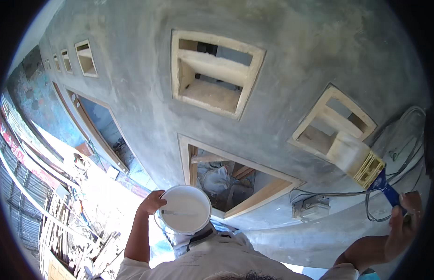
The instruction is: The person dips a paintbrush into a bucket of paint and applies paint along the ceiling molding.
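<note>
My left hand (153,202) is closed on the rim of a white bucket (163,223), held in front of my body. White liquid that looks like paint fills part of it, and a thin pale streak or stick shows inside. At the right, the fingers of my right hand (404,220) wrap round the blue handle of a wide paintbrush (370,171) with a yellow ferrule and whitish bristles. Its bristles reach the lower right part of a cream vent block (326,116) in the wall; whether they touch it I cannot tell.
The grey plastered wall (142,102) holds another cream vent block (248,79) and a wooden-framed window opening (287,184). Dark cables (338,193) run beside a small meter-like box (311,208). A doorway (102,126) and stacked wood (56,224) lie at the left.
</note>
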{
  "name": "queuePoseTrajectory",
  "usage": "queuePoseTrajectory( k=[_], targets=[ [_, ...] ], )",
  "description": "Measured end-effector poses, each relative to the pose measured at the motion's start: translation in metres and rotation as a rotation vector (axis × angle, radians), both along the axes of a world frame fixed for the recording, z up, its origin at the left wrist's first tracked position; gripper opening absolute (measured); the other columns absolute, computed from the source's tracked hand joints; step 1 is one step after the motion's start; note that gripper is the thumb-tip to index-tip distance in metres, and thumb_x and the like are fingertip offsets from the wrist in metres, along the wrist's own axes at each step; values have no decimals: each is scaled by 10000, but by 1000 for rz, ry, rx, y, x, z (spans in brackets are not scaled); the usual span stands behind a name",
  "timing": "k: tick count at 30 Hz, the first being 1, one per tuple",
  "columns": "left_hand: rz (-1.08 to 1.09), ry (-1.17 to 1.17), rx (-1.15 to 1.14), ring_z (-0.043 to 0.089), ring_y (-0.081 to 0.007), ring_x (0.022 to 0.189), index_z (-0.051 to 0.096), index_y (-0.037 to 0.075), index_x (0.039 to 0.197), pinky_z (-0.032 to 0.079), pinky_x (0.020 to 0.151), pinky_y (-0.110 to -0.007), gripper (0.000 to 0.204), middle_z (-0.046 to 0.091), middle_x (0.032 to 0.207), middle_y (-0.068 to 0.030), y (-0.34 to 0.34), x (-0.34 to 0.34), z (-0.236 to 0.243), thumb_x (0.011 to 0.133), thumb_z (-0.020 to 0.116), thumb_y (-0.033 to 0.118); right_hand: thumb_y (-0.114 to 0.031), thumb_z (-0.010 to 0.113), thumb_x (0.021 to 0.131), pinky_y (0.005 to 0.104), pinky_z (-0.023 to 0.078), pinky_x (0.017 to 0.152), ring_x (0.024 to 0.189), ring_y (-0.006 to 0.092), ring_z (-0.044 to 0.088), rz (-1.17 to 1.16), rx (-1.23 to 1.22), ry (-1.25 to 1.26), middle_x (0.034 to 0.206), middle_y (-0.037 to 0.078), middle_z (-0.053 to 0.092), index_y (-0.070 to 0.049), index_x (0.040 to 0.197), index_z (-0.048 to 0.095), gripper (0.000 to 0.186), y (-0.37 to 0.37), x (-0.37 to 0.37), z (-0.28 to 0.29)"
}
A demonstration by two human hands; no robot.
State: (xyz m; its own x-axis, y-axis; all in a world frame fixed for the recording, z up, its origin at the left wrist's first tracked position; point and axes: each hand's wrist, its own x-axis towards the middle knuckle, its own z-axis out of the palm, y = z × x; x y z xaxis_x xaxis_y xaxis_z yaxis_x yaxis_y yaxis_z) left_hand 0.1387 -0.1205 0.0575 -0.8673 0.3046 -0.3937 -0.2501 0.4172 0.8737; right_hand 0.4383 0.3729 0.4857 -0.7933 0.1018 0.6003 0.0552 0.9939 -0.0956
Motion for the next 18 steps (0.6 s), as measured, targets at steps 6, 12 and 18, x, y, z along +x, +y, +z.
queuePoseTrajectory(
  k=[6,12,18],
  targets=[
    [-15,16,123,649,-222,850,673,-64,1066,521,798,-355,374,695,913,-149,0,2,-20,750,597,121,0,835,688,279,502,651,725,146,661,399,-841,-390,829,111,714,-5,918,718,258,-140,-168,-201],
    [-75,12,28,656,-222,975,650,-62,1187,507,910,-355,491,708,1042,-156,4,-2,-25,729,553,82,-99,765,809,342,545,719,784,234,713,645,-535,-704,878,145,721,-8,953,711,178,-207,-254,-295],
    [-112,170,-5,671,-279,1005,641,-19,1237,505,943,-363,504,710,1116,-171,6,5,-23,759,601,138,-117,745,821,400,545,844,927,327,710,737,-350,-701,997,174,716,-41,1010,712,207,-234,-284,-358]
  ],
)
